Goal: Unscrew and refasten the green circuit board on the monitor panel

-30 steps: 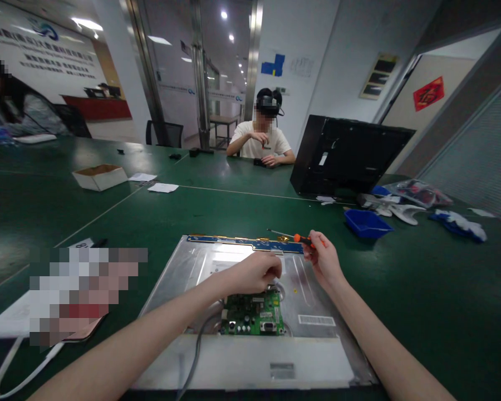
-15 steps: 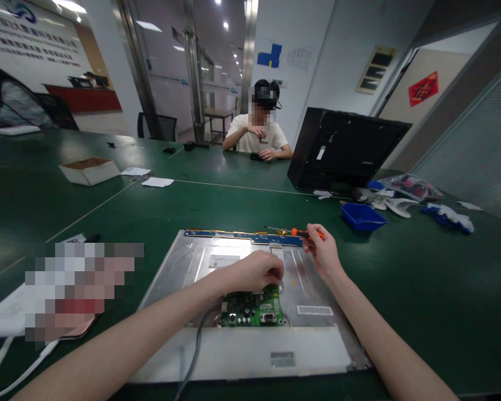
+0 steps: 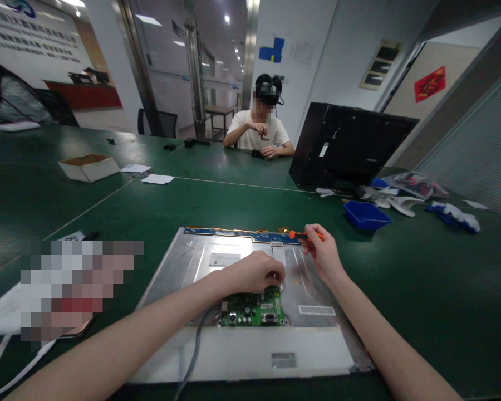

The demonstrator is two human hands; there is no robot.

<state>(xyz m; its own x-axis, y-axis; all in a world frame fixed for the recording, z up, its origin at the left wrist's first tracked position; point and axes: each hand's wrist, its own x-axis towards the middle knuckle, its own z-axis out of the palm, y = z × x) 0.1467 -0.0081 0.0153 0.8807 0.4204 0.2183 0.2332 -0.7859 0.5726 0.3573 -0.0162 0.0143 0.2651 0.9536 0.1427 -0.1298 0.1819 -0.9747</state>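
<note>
A silver metal monitor back panel (image 3: 200, 262) lies flat on the green table in front of me. A green circuit board (image 3: 253, 313) sits at its near middle, and a blue strip board (image 3: 234, 235) runs along its far edge. My left hand (image 3: 254, 272) rests curled on the panel at the top edge of the green board, fingers pinched on something I cannot make out. My right hand (image 3: 323, 253) holds an orange-handled screwdriver (image 3: 303, 235) over the panel's far right corner, its tip pointing left.
A grey cable (image 3: 194, 356) leaves the board toward me. A blue tray (image 3: 366, 214), a black monitor shell (image 3: 346, 147), white and blue gloves (image 3: 455, 214) stand at right. A cardboard box (image 3: 87, 166) and papers lie far left. A person (image 3: 259, 131) sits opposite.
The screwdriver has tipped so its shaft no longer shows to the left of the handle. Both hands stay almost where they were; the view has shifted slightly.
</note>
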